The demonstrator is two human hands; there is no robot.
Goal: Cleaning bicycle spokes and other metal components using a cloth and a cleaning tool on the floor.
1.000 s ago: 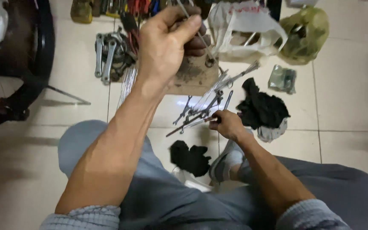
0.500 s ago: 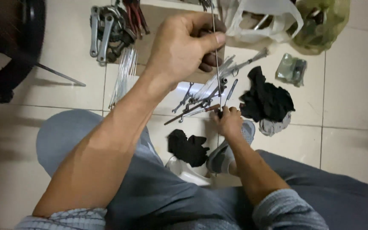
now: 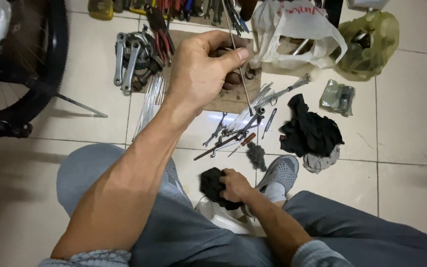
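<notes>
White floor tiles lie under everything. Left hand (image 3: pixel 201 69) pinches a spoke (image 3: pixel 238 59), a thin, straight, silvery rod held near upright, its grip closed tight between thumb and fingers. Right hand (image 3: pixel 235 185), near the lap, is closed on a black rag (image 3: pixel 212 184). Past it lie loose tools (image 3: pixel 233 136), more spokes (image 3: pixel 149 101), dark cloth (image 3: pixel 310 131) right, a wheel (image 3: pixel 35 64) far left.
</notes>
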